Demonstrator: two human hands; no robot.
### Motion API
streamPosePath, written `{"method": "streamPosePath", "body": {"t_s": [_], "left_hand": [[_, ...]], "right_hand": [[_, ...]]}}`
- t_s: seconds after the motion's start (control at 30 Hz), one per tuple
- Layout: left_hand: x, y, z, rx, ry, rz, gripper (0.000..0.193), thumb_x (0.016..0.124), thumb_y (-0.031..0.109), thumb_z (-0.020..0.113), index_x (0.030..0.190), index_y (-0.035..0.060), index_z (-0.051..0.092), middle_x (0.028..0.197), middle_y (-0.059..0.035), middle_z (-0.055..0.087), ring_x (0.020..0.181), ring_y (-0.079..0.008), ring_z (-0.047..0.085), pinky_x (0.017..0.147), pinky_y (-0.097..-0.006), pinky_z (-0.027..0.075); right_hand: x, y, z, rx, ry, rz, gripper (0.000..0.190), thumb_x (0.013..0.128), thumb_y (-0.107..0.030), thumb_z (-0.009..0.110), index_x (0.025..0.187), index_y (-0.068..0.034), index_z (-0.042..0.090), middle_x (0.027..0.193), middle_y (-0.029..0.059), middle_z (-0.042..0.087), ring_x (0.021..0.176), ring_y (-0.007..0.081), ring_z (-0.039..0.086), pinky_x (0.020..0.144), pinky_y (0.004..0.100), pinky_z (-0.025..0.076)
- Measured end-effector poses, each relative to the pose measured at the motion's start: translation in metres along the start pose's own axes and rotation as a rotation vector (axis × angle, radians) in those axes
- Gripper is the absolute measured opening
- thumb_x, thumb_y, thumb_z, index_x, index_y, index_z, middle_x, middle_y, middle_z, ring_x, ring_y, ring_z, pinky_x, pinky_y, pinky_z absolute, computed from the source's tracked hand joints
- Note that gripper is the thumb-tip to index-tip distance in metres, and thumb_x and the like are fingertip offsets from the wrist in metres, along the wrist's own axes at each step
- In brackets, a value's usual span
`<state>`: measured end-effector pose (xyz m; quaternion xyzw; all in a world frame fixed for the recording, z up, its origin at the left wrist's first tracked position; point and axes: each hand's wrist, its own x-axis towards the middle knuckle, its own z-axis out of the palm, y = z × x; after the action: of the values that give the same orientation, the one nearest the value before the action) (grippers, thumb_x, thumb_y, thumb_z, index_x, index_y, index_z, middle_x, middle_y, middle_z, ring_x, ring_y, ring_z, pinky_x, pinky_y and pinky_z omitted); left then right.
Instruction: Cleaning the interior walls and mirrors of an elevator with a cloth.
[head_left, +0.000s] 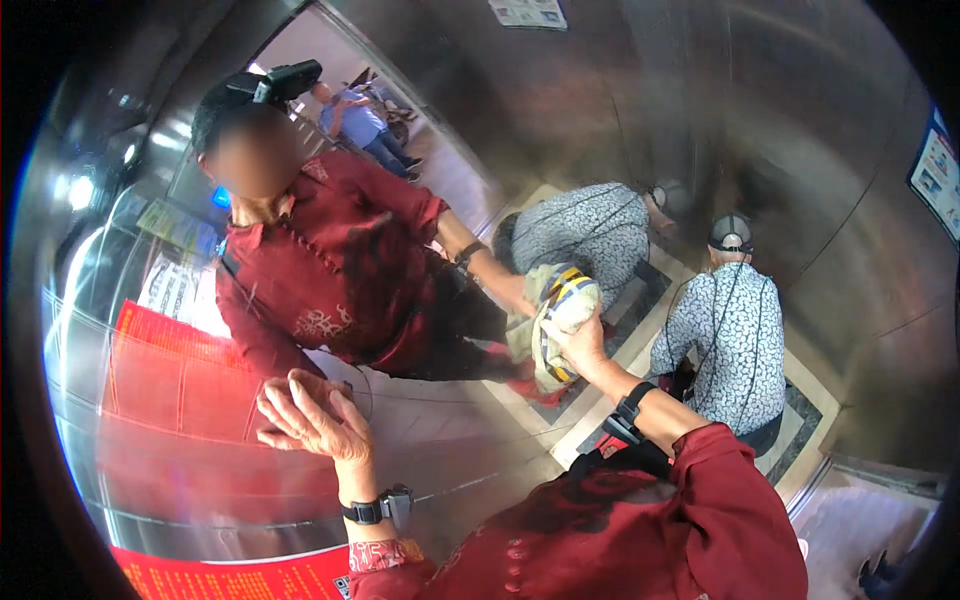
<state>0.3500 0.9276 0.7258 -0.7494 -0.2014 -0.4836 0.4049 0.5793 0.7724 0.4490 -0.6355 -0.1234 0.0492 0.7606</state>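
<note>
My right hand (585, 346) grips a bunched pale cloth (576, 304) with yellow and dark stripes. The cloth appears pressed against a shiny metal wall panel (442, 450), which mirrors the cloth and my red-sleeved upper body. My left hand (319, 420) is raised on the left with fingers apart and nothing in it. It is close to the same panel; whether it touches cannot be told. Each wrist carries a black strap with a small device.
A co-worker (724, 337) in a patterned shirt and cap crouches low at my right, beside the brushed metal wall (825, 187). A red printed poster (240, 574) is at the lower left. The floor (814, 409) has pale and dark borders. A doorway (862, 517) lies lower right.
</note>
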Motion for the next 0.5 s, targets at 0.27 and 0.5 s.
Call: {"method": "streamPosePath", "body": {"t_s": [0.27,0.5], "left_hand": [[-0.002,0.0,-0.001,-0.106,-0.045,-0.017,0.047,0.084,0.025,0.056,0.127,0.0045,0.052,0.14,-0.0197,0.04,0.132,-0.0387,0.035,0.108,-0.0593,0.002],[-0.001,-0.007,-0.027,-0.272,-0.081,0.036,0.057,0.077,0.017,0.068,0.129,0.0065,0.049,0.139,-0.0188,0.041,0.133,-0.0401,0.03,0.108,-0.0582,0.013]], "right_hand": [[0.078,-0.213,0.011,-0.222,0.177,-0.775,0.077,0.057,-0.029,0.086,0.117,-0.002,0.045,0.111,0.0197,0.051,0.102,0.0397,0.053,0.088,0.0458,0.044],[0.081,-0.29,0.044,-0.301,0.096,-1.248,0.061,0.054,-0.024,0.082,0.11,-0.018,0.058,0.113,0.0127,0.047,0.102,0.0355,0.051,0.079,0.0419,0.049]]}}
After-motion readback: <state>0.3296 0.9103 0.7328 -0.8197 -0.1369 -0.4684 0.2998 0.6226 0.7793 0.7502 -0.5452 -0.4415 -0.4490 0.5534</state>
